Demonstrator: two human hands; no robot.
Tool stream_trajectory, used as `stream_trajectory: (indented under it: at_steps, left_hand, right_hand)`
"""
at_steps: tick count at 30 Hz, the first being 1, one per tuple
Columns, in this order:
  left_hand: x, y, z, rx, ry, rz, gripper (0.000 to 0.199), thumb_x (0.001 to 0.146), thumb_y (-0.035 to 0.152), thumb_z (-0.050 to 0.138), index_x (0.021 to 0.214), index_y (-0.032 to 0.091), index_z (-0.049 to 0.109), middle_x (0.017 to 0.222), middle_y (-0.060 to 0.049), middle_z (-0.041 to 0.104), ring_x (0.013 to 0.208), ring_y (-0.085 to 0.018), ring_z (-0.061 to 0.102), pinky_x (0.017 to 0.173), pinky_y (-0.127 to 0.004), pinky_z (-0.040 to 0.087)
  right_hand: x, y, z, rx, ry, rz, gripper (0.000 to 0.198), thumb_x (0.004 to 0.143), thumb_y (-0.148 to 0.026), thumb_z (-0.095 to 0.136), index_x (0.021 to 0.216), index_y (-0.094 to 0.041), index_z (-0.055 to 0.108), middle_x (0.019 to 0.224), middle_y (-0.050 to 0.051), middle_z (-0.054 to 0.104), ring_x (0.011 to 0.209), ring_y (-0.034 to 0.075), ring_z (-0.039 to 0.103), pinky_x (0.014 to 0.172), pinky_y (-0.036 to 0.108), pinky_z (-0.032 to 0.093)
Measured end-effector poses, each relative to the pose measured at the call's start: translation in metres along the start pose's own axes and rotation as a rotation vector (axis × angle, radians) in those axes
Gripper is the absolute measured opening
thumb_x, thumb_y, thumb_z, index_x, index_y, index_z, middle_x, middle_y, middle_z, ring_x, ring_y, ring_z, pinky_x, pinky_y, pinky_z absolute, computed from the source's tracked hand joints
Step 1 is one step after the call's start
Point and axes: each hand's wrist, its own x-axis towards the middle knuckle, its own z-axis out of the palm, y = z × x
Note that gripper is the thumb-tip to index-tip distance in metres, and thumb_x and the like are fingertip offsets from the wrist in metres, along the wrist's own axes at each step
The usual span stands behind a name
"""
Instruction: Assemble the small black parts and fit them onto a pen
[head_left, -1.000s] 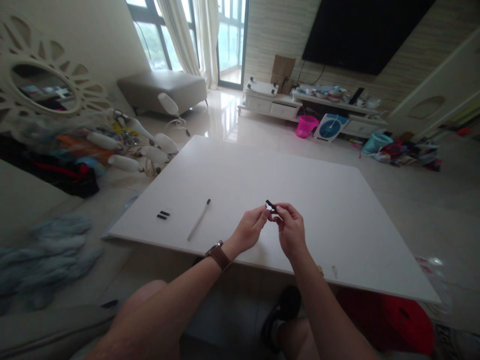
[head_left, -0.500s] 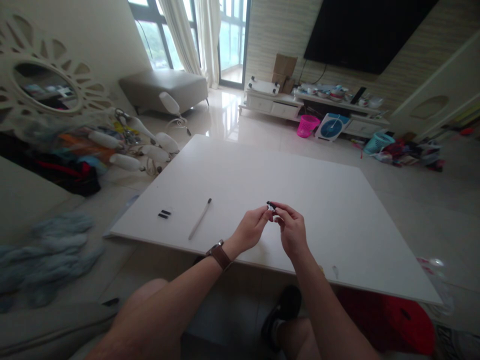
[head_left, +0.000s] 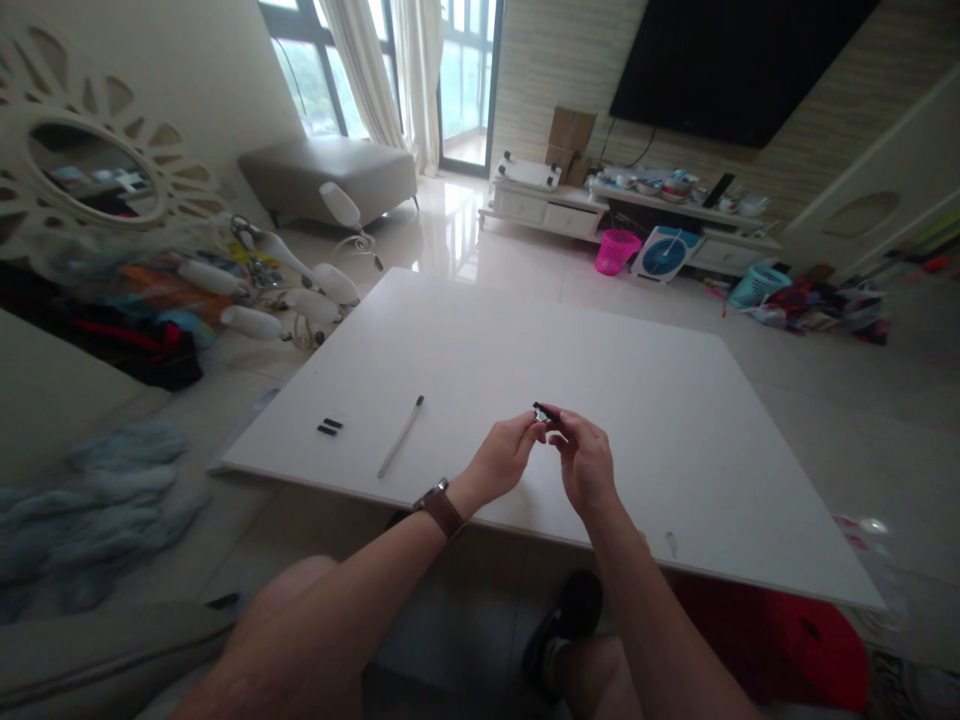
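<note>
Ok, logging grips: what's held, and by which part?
A small black piece: the right hand pinches its right end; where the left hand grips is unclear.

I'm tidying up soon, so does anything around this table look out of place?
Yes: a light with several white shades sits low beside the white table, which is odd if it is a ceiling fixture. A crumpled grey heap, perhaps fabric, lies on the floor at left.

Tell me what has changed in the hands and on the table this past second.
Very little: the right hand seems to have edged slightly rightward. Nothing was taken up or let go. The left hand and right still hold the small black piece; the thin stick and two black strips lie on the table as before.
</note>
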Motion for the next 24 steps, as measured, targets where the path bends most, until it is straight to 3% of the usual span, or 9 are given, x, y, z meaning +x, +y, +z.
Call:
stream_trajectory:
  at_steps: [13, 19, 24]
  left_hand:
    - [-0.0009, -0.0009, 0.0028, 0.062, 0.069, 0.031, 0.035, 0.101, 0.04, 0.033, 0.082, 0.018, 0.052, 0.077, -0.003, 0.062, 0.069, -0.013, 0.054, 0.068, -0.025, 0.037]
    - [-0.0015, -0.001, -0.0015, 0.142, 0.008, 0.073, 0.033, 0.102, 0.035, 0.033, 0.08, 0.019, 0.051, 0.07, 0.0, 0.056, 0.063, -0.012, 0.047, 0.064, -0.026, 0.033]
    - [-0.0014, -0.0013, -0.002, 0.149, 0.028, 0.069, 0.031, 0.102, 0.034, 0.033, 0.083, 0.018, 0.052, 0.077, -0.003, 0.061, 0.067, -0.013, 0.052, 0.066, -0.026, 0.034]
  right_hand:
    - [-0.0019, 0.0017, -0.0008, -0.072, -0.055, -0.037, 0.023, 0.078, -0.034, 0.069, 0.095, -0.025, 0.08, 0.093, 0.006, 0.076, 0.08, 0.018, 0.062, 0.065, 0.031, 0.04]
    - [-0.0003, 0.0036, -0.0039, -0.073, -0.043, -0.042, 0.02, 0.077, -0.033, 0.069, 0.091, -0.025, 0.08, 0.094, 0.005, 0.076, 0.079, 0.018, 0.06, 0.065, 0.03, 0.041]
    - [0.0006, 0.0083, -0.0059, -0.119, -0.06, -0.076, 0.021, 0.081, -0.033, 0.068, 0.097, -0.025, 0.08, 0.096, 0.005, 0.076, 0.081, 0.018, 0.061, 0.068, 0.031, 0.042]
